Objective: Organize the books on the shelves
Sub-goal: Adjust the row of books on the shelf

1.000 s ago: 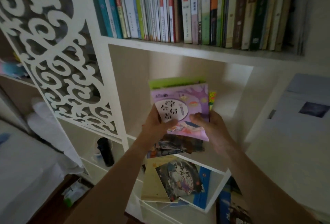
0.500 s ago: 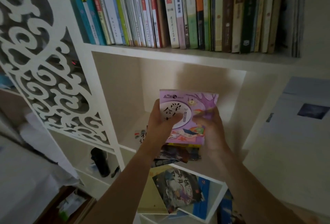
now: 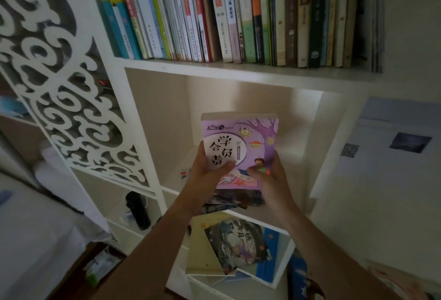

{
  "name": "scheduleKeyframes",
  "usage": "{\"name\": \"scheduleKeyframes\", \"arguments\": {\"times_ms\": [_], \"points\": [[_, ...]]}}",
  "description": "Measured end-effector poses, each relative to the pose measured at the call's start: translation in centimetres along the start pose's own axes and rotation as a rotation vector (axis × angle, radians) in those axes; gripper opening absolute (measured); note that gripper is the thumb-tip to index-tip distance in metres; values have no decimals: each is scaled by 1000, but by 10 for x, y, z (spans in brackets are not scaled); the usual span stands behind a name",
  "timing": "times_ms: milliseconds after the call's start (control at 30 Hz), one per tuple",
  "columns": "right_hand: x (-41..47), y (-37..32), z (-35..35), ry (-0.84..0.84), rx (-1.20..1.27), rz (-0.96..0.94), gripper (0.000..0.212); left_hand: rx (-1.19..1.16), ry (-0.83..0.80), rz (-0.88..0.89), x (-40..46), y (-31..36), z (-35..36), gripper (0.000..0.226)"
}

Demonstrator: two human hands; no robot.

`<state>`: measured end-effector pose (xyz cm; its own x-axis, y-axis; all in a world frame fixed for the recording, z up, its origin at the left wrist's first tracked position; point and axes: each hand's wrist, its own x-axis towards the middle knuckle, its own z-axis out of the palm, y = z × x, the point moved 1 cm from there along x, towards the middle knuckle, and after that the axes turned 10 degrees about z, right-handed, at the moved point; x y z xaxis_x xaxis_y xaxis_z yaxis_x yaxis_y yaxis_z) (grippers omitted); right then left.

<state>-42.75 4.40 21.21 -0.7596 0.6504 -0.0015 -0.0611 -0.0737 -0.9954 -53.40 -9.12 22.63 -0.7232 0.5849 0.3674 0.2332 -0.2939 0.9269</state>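
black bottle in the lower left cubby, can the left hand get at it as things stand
Probably not yet: the left hand and right hand both grip the purple book. The black bottle itself stands unblocked in its open cubby.

Worn on the head, looked forward and slightly down, close to a white bookshelf (image 3: 238,70). Faced the open middle compartment (image 3: 238,108) head-on; took in a row of upright books (image 3: 214,13) above, a carved panel (image 3: 59,72) far left.

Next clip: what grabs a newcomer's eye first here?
The purple illustrated book, gripped upright by the left hand and right hand before the empty white cubby. Above, a packed row of upright books; left, a white scrollwork panel.
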Motion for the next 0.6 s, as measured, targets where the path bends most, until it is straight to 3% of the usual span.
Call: {"name": "scheduleKeyframes", "arguments": {"times_ms": [233, 433, 600], "points": [[-107, -52, -2, -153, -128, -98, 40, 82, -12, 108, -88, 89, -2, 54], [-159, -149, -18, -290, 20, -173, 42, 155, 55, 393, -126, 195, 30, 58], [-167, -258, -36, -281, -9, -266, 38, 215, 126, 683, -113, 276, 70, 47]]}}
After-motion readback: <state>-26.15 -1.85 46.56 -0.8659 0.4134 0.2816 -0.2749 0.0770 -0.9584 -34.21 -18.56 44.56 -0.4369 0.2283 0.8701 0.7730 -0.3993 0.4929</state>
